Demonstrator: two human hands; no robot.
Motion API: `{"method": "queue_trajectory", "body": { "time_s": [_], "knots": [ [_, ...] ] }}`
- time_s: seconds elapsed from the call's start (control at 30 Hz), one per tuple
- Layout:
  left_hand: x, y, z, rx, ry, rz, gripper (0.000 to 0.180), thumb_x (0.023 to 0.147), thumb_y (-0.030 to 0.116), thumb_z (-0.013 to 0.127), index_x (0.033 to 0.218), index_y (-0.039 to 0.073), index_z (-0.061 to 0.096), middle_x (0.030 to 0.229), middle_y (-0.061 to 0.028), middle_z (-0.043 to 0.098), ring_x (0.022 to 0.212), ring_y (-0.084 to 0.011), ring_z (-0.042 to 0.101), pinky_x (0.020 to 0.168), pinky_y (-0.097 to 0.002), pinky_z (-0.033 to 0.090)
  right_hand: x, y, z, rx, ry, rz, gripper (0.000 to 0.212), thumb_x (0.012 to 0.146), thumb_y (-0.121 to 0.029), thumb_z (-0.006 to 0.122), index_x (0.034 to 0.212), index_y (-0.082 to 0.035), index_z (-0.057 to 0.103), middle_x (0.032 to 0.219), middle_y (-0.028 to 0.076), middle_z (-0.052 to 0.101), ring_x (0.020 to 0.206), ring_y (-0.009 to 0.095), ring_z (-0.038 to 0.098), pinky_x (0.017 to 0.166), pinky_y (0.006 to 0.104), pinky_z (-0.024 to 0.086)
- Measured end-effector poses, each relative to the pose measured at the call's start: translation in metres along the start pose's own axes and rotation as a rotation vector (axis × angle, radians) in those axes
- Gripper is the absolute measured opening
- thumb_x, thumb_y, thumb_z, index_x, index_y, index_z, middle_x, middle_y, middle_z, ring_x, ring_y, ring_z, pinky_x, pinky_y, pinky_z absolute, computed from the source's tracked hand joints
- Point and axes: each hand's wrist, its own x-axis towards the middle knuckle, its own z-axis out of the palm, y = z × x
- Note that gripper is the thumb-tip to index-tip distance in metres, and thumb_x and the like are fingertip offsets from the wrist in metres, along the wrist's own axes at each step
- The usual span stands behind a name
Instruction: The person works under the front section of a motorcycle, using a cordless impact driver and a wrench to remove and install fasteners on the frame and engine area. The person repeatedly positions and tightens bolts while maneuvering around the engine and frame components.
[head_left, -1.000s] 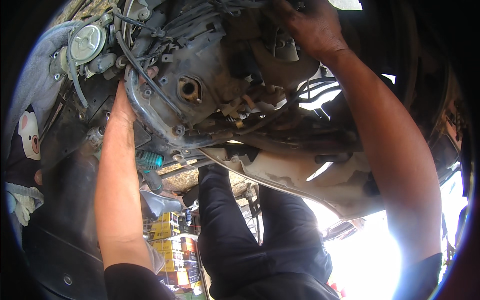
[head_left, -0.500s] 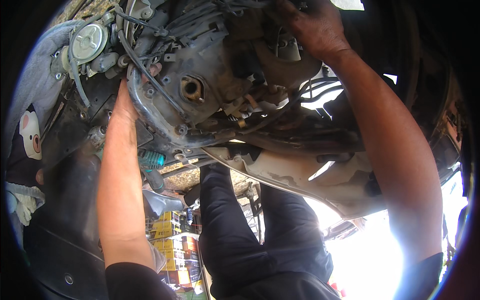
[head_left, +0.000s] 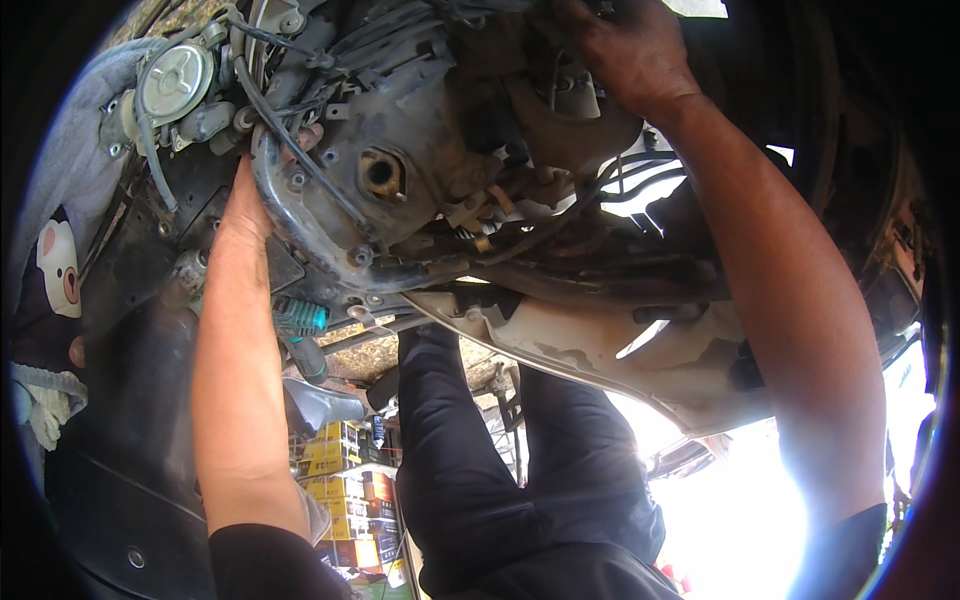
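Observation:
The underside of a stripped motor vehicle, probably a scooter, fills the upper view, with a dusty grey engine casing (head_left: pixel 400 130) in the middle. My left hand (head_left: pixel 250 195) reaches up behind a curved black frame tube (head_left: pixel 290 215). Its fingertips show on the tube's far side, bent round it; the palm is hidden. At the top, my right hand (head_left: pixel 635 60) is curled with the fingers reaching into dark parts beside the casing. What those fingers hold is hidden. Black cables (head_left: pixel 400 40) run between the two hands.
A round metal part (head_left: pixel 175 82) rests at the upper left by a grey cloth (head_left: pixel 75 150). Below the frame is a teal and black tool (head_left: pixel 300 316). Stacked yellow boxes (head_left: pixel 335 490) stand lower down. A pale body panel (head_left: pixel 590 345) stretches below the engine toward the right.
My left forearm has shifted very slightly to the left. My right hand stays in the same place.

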Motion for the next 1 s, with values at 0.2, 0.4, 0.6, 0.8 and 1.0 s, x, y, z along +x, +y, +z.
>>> {"method": "queue_trajectory", "body": {
  "time_s": [0.2,0.4,0.6,0.8,1.0],
  "knots": [
    [0.0015,0.0001,0.0018,-0.049,-0.028,-0.021,0.047,0.080,0.031,0.081,0.113,0.002,0.067,0.096,0.0003,0.065,0.086,-0.0099,0.058,0.073,-0.0264,0.050,-0.0021,-0.0021,-0.0013,0.051,-0.035,0.126,0.033,0.084,-0.019,0.065,0.105,0.006,0.063,0.098,0.022,0.066,0.089,0.030,0.064,0.081,0.0394,0.052],
    [0.0044,0.0008,0.0037,-0.049,-0.031,-0.018,0.047,0.080,0.031,0.082,0.114,0.002,0.067,0.097,0.0001,0.065,0.086,-0.0101,0.058,0.073,-0.0265,0.050,0.0004,0.0000,0.0008,0.063,0.004,0.019,0.034,0.083,-0.020,0.065,0.105,0.006,0.063,0.098,0.022,0.067,0.090,0.030,0.064,0.081,0.0393,0.052],
    [0.0029,0.0016,0.0037,-0.048,-0.026,-0.017,0.047,0.080,0.031,0.082,0.114,0.002,0.066,0.097,-0.0001,0.065,0.086,-0.0103,0.059,0.073,-0.0266,0.050,-0.0012,-0.0009,0.0007,0.109,-0.034,0.130,0.036,0.083,-0.021,0.064,0.107,0.006,0.063,0.098,0.021,0.067,0.090,0.028,0.064,0.081,0.0380,0.052],
    [0.0003,0.0011,0.0030,-0.045,-0.019,-0.021,0.048,0.079,0.031,0.082,0.114,0.003,0.066,0.097,-0.0003,0.065,0.086,-0.0105,0.059,0.073,-0.0268,0.050,-0.0019,-0.0071,-0.0011,0.148,-0.004,0.034,0.035,0.083,-0.021,0.064,0.106,0.006,0.063,0.097,0.020,0.068,0.089,0.026,0.064,0.080,0.0372,0.052],
    [0.0006,0.0022,0.0045,-0.053,-0.007,-0.016,0.048,0.079,0.031,0.082,0.115,0.003,0.066,0.098,-0.0005,0.065,0.086,-0.0107,0.059,0.073,-0.0269,0.051,-0.0012,-0.0078,-0.0036,0.052,-0.029,0.082,0.035,0.084,-0.022,0.066,0.104,0.006,0.065,0.100,0.023,0.067,0.091,0.030,0.065,0.082,0.0375,0.052]
  ]
}}
